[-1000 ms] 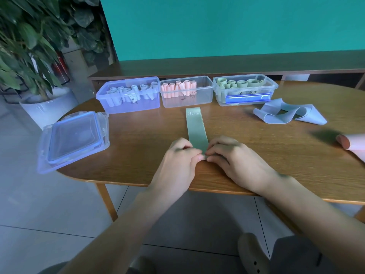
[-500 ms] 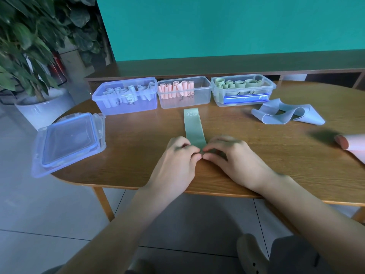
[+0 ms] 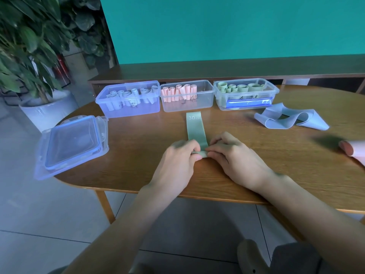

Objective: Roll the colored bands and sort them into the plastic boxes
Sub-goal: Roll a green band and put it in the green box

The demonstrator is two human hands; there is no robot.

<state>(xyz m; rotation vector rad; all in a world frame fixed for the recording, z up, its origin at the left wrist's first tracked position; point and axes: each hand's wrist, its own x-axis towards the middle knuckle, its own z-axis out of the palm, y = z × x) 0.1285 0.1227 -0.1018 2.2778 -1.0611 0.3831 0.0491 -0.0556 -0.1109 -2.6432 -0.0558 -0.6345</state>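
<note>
A green band (image 3: 195, 129) marked "30" lies flat on the wooden table (image 3: 142, 155), stretching away from me. Its near end is rolled into a small coil. My left hand (image 3: 180, 163) and my right hand (image 3: 235, 159) pinch that coil from either side with curled fingers. Behind the band stand three open plastic boxes: a blue box (image 3: 130, 107) with pale blue rolls, a clear box (image 3: 187, 104) with pink rolls, and a clear box (image 3: 246, 103) with green rolls.
A loose blue band (image 3: 290, 118) lies unrolled at the right. A pink band (image 3: 353, 149) shows at the right edge. Stacked box lids (image 3: 71, 143) overhang the table's left edge. A potted plant (image 3: 33, 62) stands on the floor at the left.
The coil at the band's near end has grown a little and my fingers have crept forward along the band. The flat length looks slightly shorter.
</note>
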